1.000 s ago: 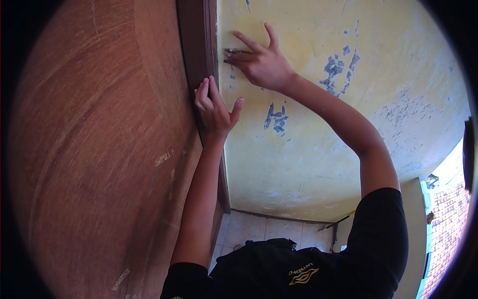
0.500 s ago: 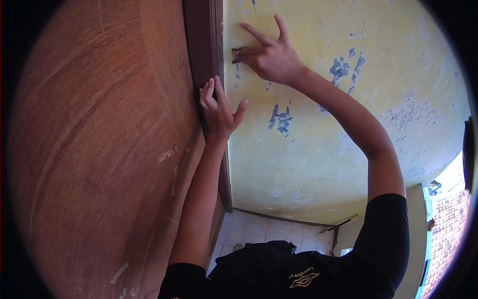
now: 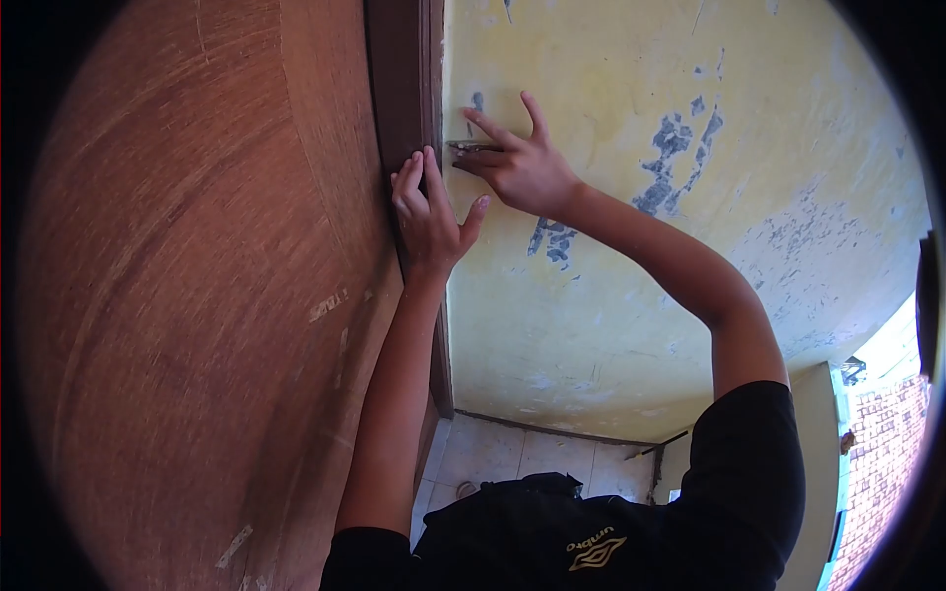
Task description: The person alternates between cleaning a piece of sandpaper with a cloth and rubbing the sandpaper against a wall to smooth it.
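Note:
My left hand (image 3: 430,219) lies against the dark brown door frame (image 3: 402,74), its fingers stretched upward and its thumb apart; it holds nothing that I can see. On the yellow wall (image 3: 591,325) just right of the frame is my right hand (image 3: 527,172). Between its thumb and lower fingers it pinches a thin dark flat piece (image 3: 461,147), which looks like folded sandpaper, though my fingers cover most of it. The other two fingers are spread. The piece meets the wall beside the frame's edge, slightly above my left fingertips.
A reddish-brown wooden panel (image 3: 197,295) fills the left side. Grey patches (image 3: 670,148) show where the wall's paint has flaked. Below are floor tiles (image 3: 493,448) and a thin stick-like tool (image 3: 658,446) near the corner. A bright opening (image 3: 887,414) lies at right.
My right hand has moved down the wall and slightly left, with the dark flat piece still pinched. My left hand has stayed at the frame.

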`<state>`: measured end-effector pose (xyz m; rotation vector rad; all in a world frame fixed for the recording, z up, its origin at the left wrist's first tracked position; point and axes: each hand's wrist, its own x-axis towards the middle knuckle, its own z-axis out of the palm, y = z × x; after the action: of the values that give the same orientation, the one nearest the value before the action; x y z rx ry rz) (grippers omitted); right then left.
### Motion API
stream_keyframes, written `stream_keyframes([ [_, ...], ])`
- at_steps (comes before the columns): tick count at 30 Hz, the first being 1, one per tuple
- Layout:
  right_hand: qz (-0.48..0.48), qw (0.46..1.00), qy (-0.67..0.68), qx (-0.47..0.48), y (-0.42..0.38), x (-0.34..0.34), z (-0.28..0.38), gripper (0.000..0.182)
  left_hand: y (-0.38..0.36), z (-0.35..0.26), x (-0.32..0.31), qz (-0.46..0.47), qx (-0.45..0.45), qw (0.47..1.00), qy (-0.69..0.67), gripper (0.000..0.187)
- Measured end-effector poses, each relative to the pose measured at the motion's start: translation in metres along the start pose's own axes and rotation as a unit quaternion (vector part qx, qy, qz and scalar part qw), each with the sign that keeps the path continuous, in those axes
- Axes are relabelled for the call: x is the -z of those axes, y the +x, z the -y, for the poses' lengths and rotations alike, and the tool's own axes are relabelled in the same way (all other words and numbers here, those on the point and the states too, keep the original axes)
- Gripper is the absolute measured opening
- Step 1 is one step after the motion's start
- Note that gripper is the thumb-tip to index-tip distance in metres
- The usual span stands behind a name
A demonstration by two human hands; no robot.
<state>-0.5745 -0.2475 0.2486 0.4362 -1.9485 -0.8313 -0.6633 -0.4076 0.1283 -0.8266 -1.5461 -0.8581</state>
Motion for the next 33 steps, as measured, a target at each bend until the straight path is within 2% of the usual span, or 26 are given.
stream_keyframes([
  [2,0.068,0.996,0.057,0.027,0.012,0.016,-0.016,0.028,0.002,0.001,0.002,0.002,-0.002,1.000,0.002,0.102],
  [3,0.021,0.999,0.035,0.014,0.023,0.022,-0.028,0.029,0.000,0.002,0.003,0.007,-0.005,1.000,0.004,0.102],
  [4,0.021,0.999,0.029,0.012,0.024,0.023,-0.031,0.029,-0.001,0.002,0.003,0.011,-0.007,1.000,0.003,0.102],
  [6,-0.038,0.997,-0.025,-0.065,0.028,0.025,-0.033,0.028,-0.002,0.002,0.002,0.010,-0.007,1.000,0.002,0.102],
  [7,-0.059,0.997,-0.013,-0.051,0.017,0.011,-0.019,0.028,-0.002,0.002,0.002,0.013,-0.005,1.000,0.009,0.102],
  [8,-0.007,0.999,0.020,-0.039,0.004,0.006,-0.006,0.028,0.001,0.001,0.000,0.006,-0.006,1.000,0.009,0.102],
  [10,0.038,0.998,0.034,0.028,-0.006,0.006,0.008,0.028,-0.002,-0.001,0.001,0.015,0.003,1.000,0.006,0.103],
  [11,0.033,0.998,0.034,0.028,-0.007,0.004,0.000,0.028,-0.004,-0.001,0.002,0.013,0.001,1.000,0.008,0.103],
  [14,0.015,0.999,0.049,0.000,0.021,0.029,-0.033,0.027,-0.001,0.000,-0.001,0.020,0.003,1.000,0.011,0.105],
  [16,-0.048,0.994,0.005,-0.096,0.029,0.034,-0.040,0.027,-0.005,-0.001,-0.002,0.028,0.015,0.999,0.017,0.107],
  [18,-0.065,0.994,-0.036,-0.083,0.007,0.007,-0.008,0.027,-0.007,-0.005,-0.005,0.016,0.024,1.000,0.007,0.107],
  [20,-0.021,0.999,0.043,-0.019,-0.017,-0.011,0.023,0.026,-0.007,-0.004,-0.009,0.003,0.031,1.000,0.000,0.108],
  [22,0.015,0.998,0.057,-0.003,-0.024,-0.005,0.027,0.026,-0.016,0.002,-0.006,0.027,-0.002,0.999,0.019,0.110],
  [24,0.044,0.996,0.071,0.011,-0.021,-0.001,0.024,0.026,-0.018,0.004,-0.006,0.050,0.004,0.999,0.006,0.117],
  [28,-0.004,0.998,0.058,-0.019,0.019,0.020,-0.023,0.023,-0.017,0.003,-0.008,0.038,0.001,0.999,0.017,0.129],
  [30,-0.037,0.996,0.003,-0.087,0.031,0.033,-0.043,0.022,-0.020,0.006,-0.010,0.042,0.003,0.999,0.023,0.133],
  [32,-0.056,0.994,-0.015,-0.089,0.021,0.019,-0.030,0.023,-0.024,0.007,-0.014,0.029,0.008,0.999,0.030,0.135],
  [33,-0.043,0.998,0.001,-0.047,0.007,0.006,-0.015,0.024,-0.026,0.006,-0.015,0.030,0.012,0.999,0.027,0.135],
])
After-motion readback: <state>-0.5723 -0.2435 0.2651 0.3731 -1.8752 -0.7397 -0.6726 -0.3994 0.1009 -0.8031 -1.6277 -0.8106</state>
